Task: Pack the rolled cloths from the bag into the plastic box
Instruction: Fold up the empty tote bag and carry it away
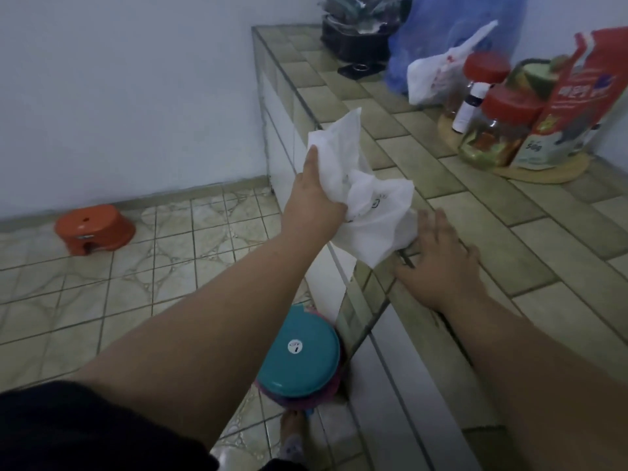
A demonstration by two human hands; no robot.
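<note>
My left hand (pixel 314 202) grips a crumpled white plastic bag (pixel 367 198) and holds it at the near edge of the tiled counter (pixel 503 212). My right hand (pixel 438 256) lies flat on the counter edge, fingers straight, its fingertips touching the bag's lower right side. Far back on the counter stands a dark plastic box (pixel 356 39) with rolled cloths (pixel 353 8) poking out of its top. I cannot see anything inside the white bag.
A blue bag (pixel 452 39), a smaller white bag (pixel 438 76), red-lidded jars (pixel 499 127), a small bottle (pixel 470 107) and a red packet (pixel 574 103) crowd the counter's right side. On the floor sit an orange stool (pixel 93 229) and stacked teal and pink stools (pixel 300 358).
</note>
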